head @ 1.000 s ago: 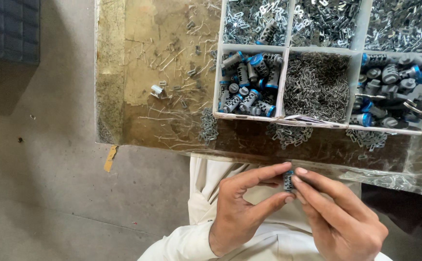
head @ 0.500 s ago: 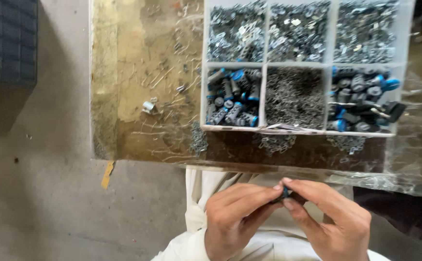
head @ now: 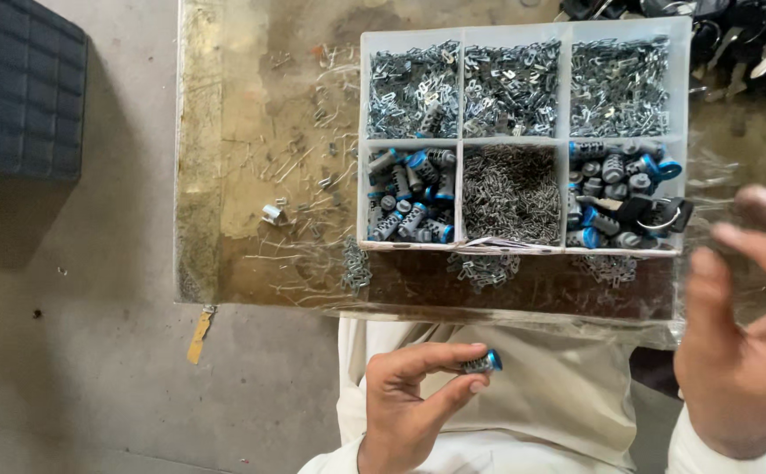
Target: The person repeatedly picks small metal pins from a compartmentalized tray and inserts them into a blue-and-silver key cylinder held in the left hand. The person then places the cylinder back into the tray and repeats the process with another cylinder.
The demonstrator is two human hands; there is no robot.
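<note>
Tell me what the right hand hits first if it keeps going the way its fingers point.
Probably the tray's bottom-right compartment of blue-tipped cylinders; the right hand points up-left toward it, though height is unclear.

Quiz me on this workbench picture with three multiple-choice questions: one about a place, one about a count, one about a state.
1. Where is the small metal cylinder with a blue end?
A. between the left hand's fingertips
B. on the floor
C. in the dark crate

2. How many compartments has the white plastic sorting tray?
A. four
B. six
C. nine

3. How is the right hand?
A. clenched on a key
B. open, empty
C. inside the tray

Answers: 1 A, the left hand pinches it; 2 B, two rows of three; 3 B, its fingers are spread, holding nothing.
</note>
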